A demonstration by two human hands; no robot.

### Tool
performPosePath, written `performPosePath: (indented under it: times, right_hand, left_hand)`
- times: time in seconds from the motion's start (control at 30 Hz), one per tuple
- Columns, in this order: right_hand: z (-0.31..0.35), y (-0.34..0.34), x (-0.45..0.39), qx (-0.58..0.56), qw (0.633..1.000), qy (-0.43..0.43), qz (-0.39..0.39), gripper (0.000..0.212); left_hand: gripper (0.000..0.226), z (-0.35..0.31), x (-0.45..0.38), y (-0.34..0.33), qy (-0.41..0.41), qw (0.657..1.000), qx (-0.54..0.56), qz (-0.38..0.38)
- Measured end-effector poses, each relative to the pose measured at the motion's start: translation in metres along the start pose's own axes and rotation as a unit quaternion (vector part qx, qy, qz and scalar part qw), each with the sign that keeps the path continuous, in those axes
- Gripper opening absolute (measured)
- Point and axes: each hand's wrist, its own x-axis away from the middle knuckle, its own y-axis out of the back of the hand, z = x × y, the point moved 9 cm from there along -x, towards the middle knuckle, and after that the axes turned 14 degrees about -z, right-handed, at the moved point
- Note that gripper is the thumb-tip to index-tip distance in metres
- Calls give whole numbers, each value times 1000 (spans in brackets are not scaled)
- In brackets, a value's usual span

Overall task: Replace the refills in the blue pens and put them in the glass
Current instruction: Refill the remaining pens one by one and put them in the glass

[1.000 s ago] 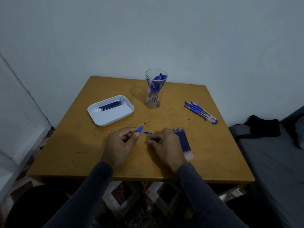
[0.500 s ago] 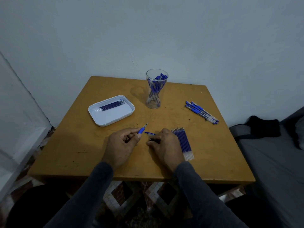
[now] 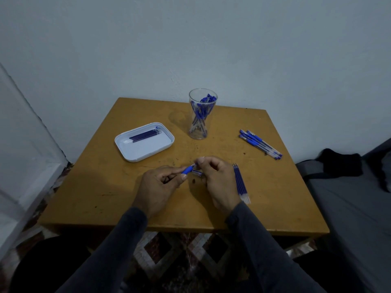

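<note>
- A blue pen (image 3: 187, 170) is pinched between both hands, near the table's front.
- Capped pens (image 3: 260, 144) lie right.
- Refills (image 3: 241, 182) lie nearby.
- The glass (image 3: 200, 115) stands upright, holding pens.

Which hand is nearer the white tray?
Left. The left hand sits just below and right of the white tray; the right hand is further right, beside the loose refills.

No text, label, brand, number or sign can be read anywhere: the pens (image 3: 260, 144) at two o'clock and the glass (image 3: 201, 115) at twelve o'clock show no legible print.
</note>
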Motion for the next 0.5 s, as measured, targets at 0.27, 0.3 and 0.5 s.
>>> performPosePath:
  times: [0.27, 0.3, 0.5]
  right_hand:
    - [15, 61, -31, -158, 958, -57, -233, 18]
    - [15, 69, -35, -139, 957, -55, -248, 17]
    - [1, 96, -49, 156, 975, 2, -158, 34]
  left_hand:
    - [26, 0, 0, 0, -19, 999, -34, -6]
    - [26, 0, 0, 0, -19, 999, -38, -8]
    - [28, -1, -1, -1, -27, 997, -75, -16]
